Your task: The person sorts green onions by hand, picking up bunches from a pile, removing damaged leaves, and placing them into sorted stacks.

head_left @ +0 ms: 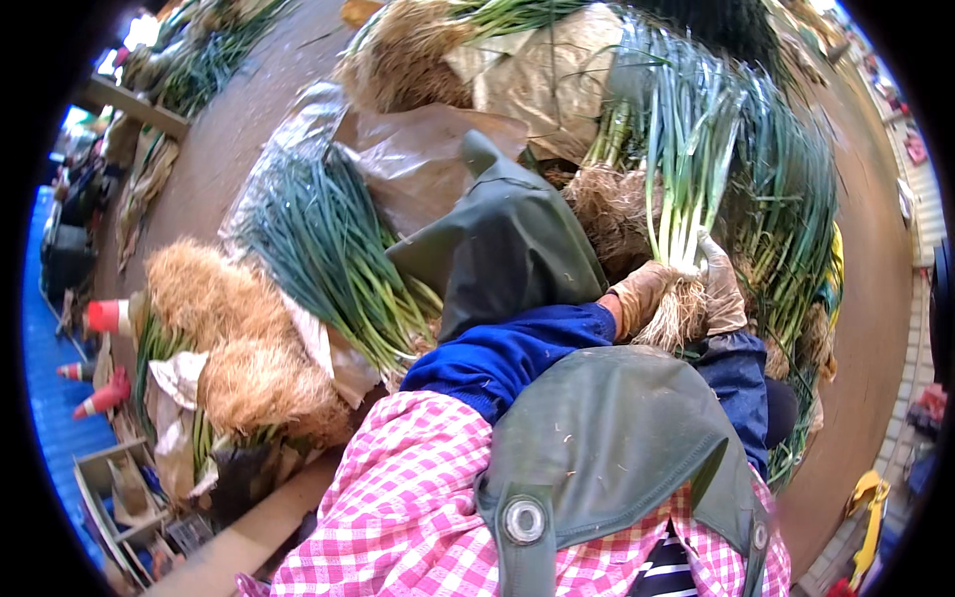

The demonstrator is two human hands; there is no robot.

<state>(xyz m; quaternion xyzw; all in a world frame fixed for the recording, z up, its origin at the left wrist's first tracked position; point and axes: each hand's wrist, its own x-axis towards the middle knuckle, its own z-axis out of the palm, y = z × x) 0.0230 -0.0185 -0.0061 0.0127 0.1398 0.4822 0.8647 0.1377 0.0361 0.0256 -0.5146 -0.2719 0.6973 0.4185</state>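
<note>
Both my hands, in dirty pale gloves, grip a bunch of green onions (688, 214) just above its roots. The bunch stands roots toward me, its green leaves fanning away. My left hand (640, 297) wraps the white stems from the left; my right hand (723, 291) presses in from the right. Pale stringy roots (673, 316) hang between the gloves. Close by on the right lies a big heap of green onions (781, 214). Another pile of green onions (333, 254) rests at the left, beyond my knee, with its roots toward me.
My knee in a dark green waterproof apron (517, 239) rises between the piles. Root-end bundles (224, 313) are stacked at the left; another root bundle (403, 65) lies at the far side beside brown wrapping sheets (542, 85). Traffic cones (104, 316) and a divided crate (121, 488) stand far left.
</note>
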